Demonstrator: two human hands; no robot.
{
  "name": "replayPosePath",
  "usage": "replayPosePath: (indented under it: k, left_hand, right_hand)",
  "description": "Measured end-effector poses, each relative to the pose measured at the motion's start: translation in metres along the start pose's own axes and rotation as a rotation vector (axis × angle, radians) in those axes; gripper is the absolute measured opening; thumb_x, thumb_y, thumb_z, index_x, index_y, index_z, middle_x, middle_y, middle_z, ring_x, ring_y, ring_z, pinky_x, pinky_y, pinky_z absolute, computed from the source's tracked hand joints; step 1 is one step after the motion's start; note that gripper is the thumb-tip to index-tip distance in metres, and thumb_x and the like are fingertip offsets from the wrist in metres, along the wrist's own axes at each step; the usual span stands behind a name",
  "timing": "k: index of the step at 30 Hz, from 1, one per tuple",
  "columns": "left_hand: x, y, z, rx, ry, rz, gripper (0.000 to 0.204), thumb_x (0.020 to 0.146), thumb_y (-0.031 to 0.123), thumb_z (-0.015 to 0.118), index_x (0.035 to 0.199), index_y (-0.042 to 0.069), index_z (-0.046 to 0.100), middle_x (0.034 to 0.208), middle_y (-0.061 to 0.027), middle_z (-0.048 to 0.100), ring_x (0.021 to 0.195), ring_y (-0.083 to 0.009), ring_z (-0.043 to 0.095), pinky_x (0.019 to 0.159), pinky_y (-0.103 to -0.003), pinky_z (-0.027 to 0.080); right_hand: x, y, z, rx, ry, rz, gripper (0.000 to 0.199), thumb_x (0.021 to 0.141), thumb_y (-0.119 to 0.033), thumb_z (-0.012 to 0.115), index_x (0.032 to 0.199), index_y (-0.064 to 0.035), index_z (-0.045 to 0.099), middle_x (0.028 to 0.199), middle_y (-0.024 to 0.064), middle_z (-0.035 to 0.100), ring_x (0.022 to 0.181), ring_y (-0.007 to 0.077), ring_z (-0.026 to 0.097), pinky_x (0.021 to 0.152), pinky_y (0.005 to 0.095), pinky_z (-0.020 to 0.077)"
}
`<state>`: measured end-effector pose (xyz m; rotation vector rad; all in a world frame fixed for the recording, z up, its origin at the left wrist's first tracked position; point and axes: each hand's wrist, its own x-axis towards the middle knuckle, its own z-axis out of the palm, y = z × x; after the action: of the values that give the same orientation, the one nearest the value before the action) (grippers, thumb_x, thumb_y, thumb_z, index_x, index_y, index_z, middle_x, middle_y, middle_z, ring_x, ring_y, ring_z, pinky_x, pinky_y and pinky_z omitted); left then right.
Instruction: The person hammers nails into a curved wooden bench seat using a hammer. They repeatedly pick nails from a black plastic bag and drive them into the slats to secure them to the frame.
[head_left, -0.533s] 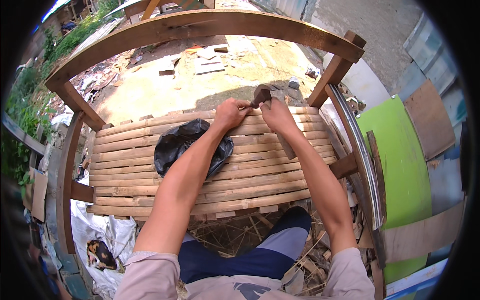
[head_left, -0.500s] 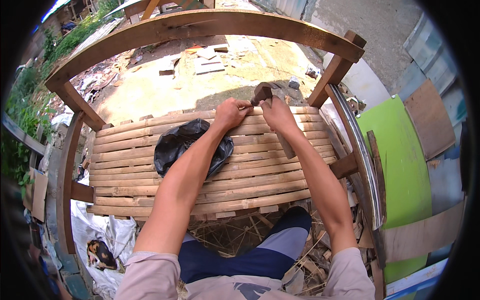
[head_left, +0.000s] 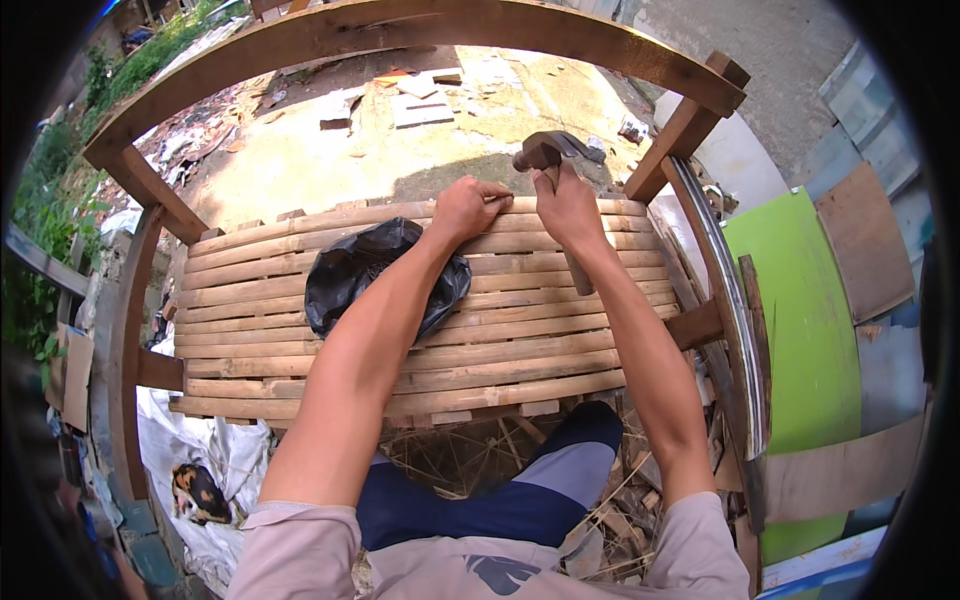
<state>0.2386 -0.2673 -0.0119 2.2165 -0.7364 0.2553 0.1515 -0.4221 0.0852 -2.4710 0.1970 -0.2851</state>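
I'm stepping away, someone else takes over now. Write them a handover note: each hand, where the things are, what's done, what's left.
Right hand: gripping a hammer, head raised above the far slat.
Left hand: pinching what looks like a nail on the far bamboo slat; too small to be sure.
Black plastic bag: lying on the slats, left of the forearm.
Done: slats laid across the wooden frame.
Left: the held nail is not yet driven; other fixings cannot be judged.

Bright daylight, sunlit ground beyond, work area in shade; sharp centre, fisheye bend w/ black corners (heavy vignette)
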Motion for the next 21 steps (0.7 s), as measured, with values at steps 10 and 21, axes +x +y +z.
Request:
replayPosePath:
  k: [10, 21]
  left_hand:
    - [0.004, -0.001, 0.002, 0.001, -0.043, -0.023, 0.024, 0.086, 0.037, 0.073, 0.100, 0.019, 0.079, 0.089, -0.0153, 0.074, 0.084, -0.0357, 0.070, 0.077, -0.044, 0.056]
    - [0.005, -0.004, 0.000, -0.003, -0.050, -0.038, 0.025, 0.086, 0.037, 0.073, 0.101, 0.017, 0.079, 0.092, -0.0174, 0.074, 0.087, -0.0359, 0.070, 0.079, -0.043, 0.055]
  right_hand:
    - [0.000, 0.010, 0.014, -0.080, -0.053, -0.013, 0.047, 0.099, -0.031, 0.051, 0.115, 0.0138, 0.054, 0.104, 0.0377, 0.065, 0.103, 0.0525, 0.062, 0.090, 0.0552, 0.0489]
    - [-0.001, 0.003, 0.010, 0.012, -0.007, 0.073, 0.047, 0.098, -0.031, 0.053, 0.115, 0.0125, 0.055, 0.105, 0.0370, 0.065, 0.104, 0.0520, 0.062, 0.093, 0.0538, 0.0480]
